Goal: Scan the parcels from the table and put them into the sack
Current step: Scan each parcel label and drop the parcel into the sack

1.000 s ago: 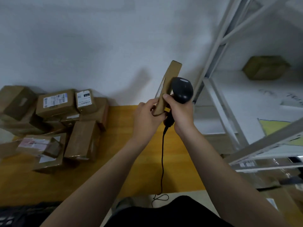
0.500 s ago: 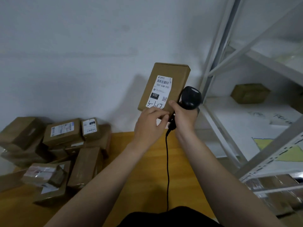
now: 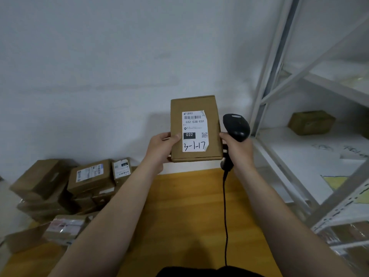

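two bare forearms run in from 7 and 5 o'clock to the left hand (image 3: 161, 145) and right hand (image 3: 238, 149); a black fabric garment (image 3: 199, 272) (only its rounded edge shows) sits at 6 o'clock.

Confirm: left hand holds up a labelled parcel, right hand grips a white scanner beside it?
Not quite. The head view shows the scanner is black, not white; the left hand holds the labelled parcel and the right hand grips the scanner.

Parcel (image 3: 194, 127) held above table (image 3: 189, 206); scanner (image 3: 236, 126) just right; parcel pile (image 3: 89, 178) left; shelving (image 3: 265, 96) right.
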